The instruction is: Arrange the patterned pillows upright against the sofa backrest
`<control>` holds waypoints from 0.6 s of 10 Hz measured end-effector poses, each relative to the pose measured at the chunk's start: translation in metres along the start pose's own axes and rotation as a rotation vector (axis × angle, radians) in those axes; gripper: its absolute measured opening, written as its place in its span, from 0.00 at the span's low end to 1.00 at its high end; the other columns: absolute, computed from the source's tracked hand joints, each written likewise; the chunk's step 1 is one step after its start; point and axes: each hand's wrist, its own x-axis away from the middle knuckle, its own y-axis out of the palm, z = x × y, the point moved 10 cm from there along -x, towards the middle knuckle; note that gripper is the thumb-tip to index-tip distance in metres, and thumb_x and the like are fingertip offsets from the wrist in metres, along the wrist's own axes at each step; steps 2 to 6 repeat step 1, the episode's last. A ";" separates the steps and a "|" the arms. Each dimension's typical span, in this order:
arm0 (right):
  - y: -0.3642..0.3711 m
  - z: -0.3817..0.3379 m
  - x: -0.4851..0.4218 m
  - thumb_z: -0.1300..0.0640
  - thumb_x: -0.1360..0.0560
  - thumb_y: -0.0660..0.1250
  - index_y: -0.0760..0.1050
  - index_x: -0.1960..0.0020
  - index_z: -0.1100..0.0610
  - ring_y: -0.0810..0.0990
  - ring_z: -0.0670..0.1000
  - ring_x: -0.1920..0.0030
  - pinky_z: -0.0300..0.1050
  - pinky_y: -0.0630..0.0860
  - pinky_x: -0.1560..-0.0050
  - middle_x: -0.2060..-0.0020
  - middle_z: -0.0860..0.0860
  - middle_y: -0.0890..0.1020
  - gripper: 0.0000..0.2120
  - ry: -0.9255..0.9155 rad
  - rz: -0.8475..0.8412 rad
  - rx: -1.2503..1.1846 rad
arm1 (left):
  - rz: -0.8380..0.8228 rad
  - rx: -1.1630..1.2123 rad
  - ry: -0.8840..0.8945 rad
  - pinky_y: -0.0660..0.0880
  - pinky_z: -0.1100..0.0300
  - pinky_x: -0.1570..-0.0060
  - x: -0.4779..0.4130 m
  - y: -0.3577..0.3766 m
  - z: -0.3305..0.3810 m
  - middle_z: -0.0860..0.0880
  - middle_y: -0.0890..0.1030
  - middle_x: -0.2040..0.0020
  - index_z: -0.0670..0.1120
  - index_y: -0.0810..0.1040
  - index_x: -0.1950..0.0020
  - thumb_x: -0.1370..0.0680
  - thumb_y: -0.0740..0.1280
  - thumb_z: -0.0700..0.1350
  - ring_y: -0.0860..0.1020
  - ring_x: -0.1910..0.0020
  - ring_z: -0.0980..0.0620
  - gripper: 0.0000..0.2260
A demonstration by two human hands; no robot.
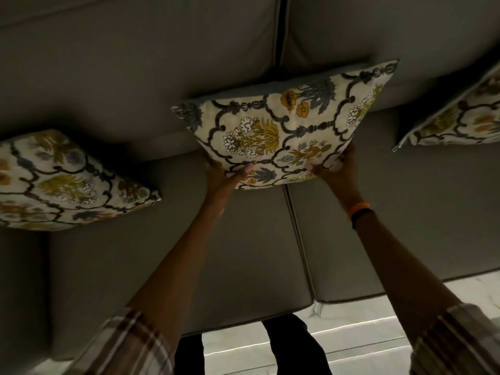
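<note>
Hands, left point(224, 174) and right point(334, 165), clamp middle pillow point(284, 125) (lower corners).

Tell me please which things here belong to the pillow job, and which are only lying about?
Belong to the job:
middle pillow, held by left hand and right hand
left pillow
right pillow
sofa backrest

Only there:
orange wristband
pale floor
</note>
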 end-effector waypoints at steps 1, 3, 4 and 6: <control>0.030 0.033 0.059 0.53 0.30 0.82 0.61 0.19 0.59 0.67 0.61 0.23 0.59 0.68 0.23 0.23 0.60 0.68 0.47 0.205 0.057 0.222 | -0.017 -0.130 -0.014 0.68 0.45 0.28 0.031 -0.018 -0.013 0.44 0.58 0.20 0.51 0.51 0.20 0.37 0.83 0.51 0.64 0.24 0.48 0.56; 0.030 0.033 0.059 0.53 0.30 0.82 0.61 0.19 0.59 0.67 0.61 0.23 0.59 0.68 0.23 0.23 0.60 0.68 0.47 0.205 0.057 0.222 | -0.017 -0.130 -0.014 0.68 0.45 0.28 0.031 -0.018 -0.013 0.44 0.58 0.20 0.51 0.51 0.20 0.37 0.83 0.51 0.64 0.24 0.48 0.56; 0.030 0.033 0.059 0.53 0.30 0.82 0.61 0.19 0.59 0.67 0.61 0.23 0.59 0.68 0.23 0.23 0.60 0.68 0.47 0.205 0.057 0.222 | -0.017 -0.130 -0.014 0.68 0.45 0.28 0.031 -0.018 -0.013 0.44 0.58 0.20 0.51 0.51 0.20 0.37 0.83 0.51 0.64 0.24 0.48 0.56; 0.030 0.033 0.059 0.53 0.30 0.82 0.61 0.19 0.59 0.67 0.61 0.23 0.59 0.68 0.23 0.23 0.60 0.68 0.47 0.205 0.057 0.222 | -0.017 -0.130 -0.014 0.68 0.45 0.28 0.031 -0.018 -0.013 0.44 0.58 0.20 0.51 0.51 0.20 0.37 0.83 0.51 0.64 0.24 0.48 0.56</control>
